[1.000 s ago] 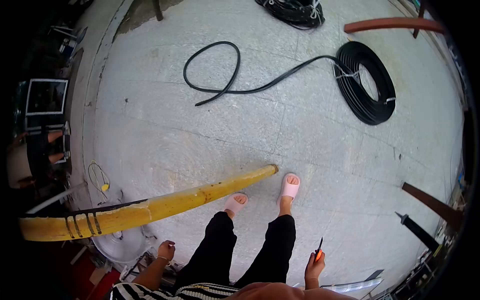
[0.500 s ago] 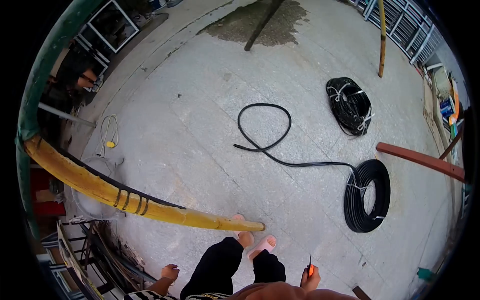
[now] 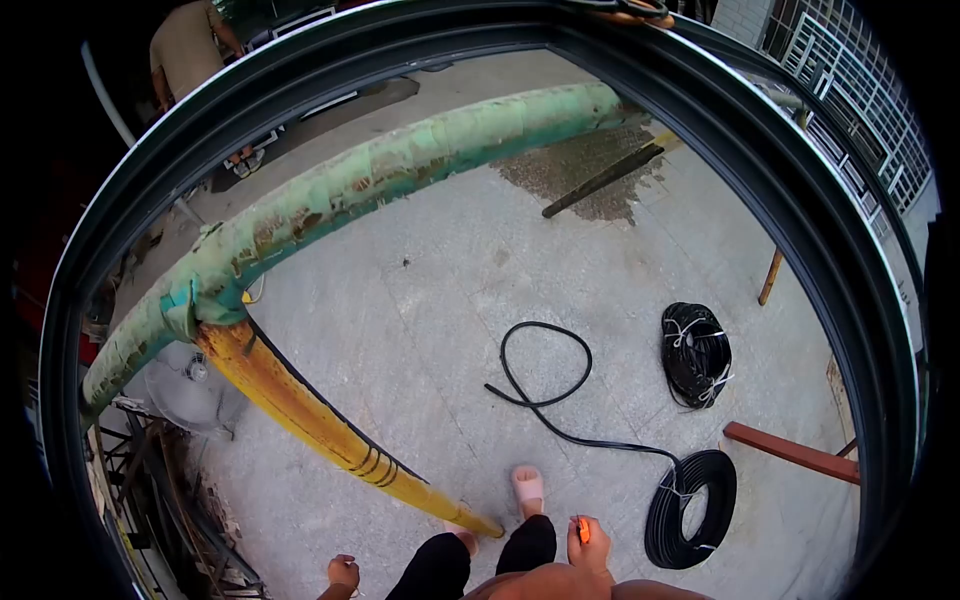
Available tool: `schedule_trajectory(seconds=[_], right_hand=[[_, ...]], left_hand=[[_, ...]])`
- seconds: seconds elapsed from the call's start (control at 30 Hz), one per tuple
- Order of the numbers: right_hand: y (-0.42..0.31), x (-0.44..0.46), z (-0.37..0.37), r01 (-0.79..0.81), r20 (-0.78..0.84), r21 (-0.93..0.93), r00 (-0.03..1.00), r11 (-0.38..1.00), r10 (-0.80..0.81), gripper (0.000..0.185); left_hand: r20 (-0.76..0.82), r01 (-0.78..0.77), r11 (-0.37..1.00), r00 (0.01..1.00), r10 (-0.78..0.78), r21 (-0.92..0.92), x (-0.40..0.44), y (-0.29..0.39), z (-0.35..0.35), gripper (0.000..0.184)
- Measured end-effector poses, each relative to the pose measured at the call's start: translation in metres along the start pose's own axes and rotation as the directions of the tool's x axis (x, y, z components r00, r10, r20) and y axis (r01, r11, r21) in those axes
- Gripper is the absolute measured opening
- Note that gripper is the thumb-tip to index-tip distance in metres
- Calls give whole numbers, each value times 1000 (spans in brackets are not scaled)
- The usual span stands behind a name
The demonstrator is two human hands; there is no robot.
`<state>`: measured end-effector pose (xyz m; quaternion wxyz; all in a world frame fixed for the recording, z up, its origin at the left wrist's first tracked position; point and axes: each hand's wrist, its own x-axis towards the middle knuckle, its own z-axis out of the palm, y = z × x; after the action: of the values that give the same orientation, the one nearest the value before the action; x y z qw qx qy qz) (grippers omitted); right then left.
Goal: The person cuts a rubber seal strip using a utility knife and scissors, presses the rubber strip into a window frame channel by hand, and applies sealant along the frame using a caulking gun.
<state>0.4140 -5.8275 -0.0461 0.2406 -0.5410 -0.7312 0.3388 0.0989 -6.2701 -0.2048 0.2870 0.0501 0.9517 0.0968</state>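
Observation:
My right hand is closed around a small orange-handled tool at the bottom, right of my legs. A thin dark tip showed on it earlier; its exact kind is unclear. Low on the left, my left hand hangs with curled fingers, and nothing shows in it. A coil of black hose or cable lies on the floor to the right of my right hand. From it a loose black length runs left and ends in a loop. Farther back sits a second black coil, tied with white strips.
A yellow pole slants down beside my feet from a green pipe. A dark frame arches close around the view. A reddish-brown beam stands at right. Another person is at upper left. Scrap lengths lie lower left.
My view has shifted, bringing the dark frame and more of the green pipe into sight. My feet have swapped lead. The tool stays in my right hand; both coils remain on the floor.

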Motion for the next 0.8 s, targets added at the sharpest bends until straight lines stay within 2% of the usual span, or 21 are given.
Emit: schedule_trajectory(seconds=[0.07,0.1,0.13,0.2,0.27,0.3,0.4,0.5,0.53,0.57,0.63,0.7,0.8], right_hand=[[-24,32,5,79,45,87,996,993,-83,13],[-37,47,6,100,60,117,992,988,-107,13],[-52,65,7,126,72,147,988,981,-137,13],[-87,95,1,132,110,212,981,968,-158,13],[-120,119,-9,100,169,279,974,955,-152,13],[-130,127,-12,166,146,271,967,948,-211,11],[-150,144,-22,230,149,310,947,922,-286,11],[-177,160,-39,248,228,277,921,928,-315,14],[-185,166,-44,250,273,262,907,932,-320,15],[-196,172,-45,247,246,325,910,913,-334,13],[-215,188,-43,246,246,377,903,893,-352,12],[-238,195,-44,219,249,437,903,873,-351,9],[-260,205,-39,288,261,476,856,831,-446,8]], left_hand=[[-31,-8,1000,999,7,-28,-8,8,14,21],[11,-120,989,993,122,-86,3,-14,44,32],[-25,-109,975,994,107,-194,-1,-10,59,30],[-183,-277,939,953,242,-205,-13,17,58,27],[-342,-429,884,872,351,-187,-33,45,54,25],[-419,-493,854,819,391,-168,-45,56,50,25],[-91,-220,967,974,209,-127,-62,101,13,25],[-370,-291,863,919,132,-413,-97,158,-29,23],[-276,-208,815,959,62,-541,-97,171,-35,23],[-173,-108,748,985,-9,-654,-104,179,-44,23],[-293,-274,876,942,162,-397,-147,248,-123,23],[-375,-334,873,906,195,-354,-158,277,-150,23],[-473,-405,774,867,156,-487,-182,327,-194,19]])
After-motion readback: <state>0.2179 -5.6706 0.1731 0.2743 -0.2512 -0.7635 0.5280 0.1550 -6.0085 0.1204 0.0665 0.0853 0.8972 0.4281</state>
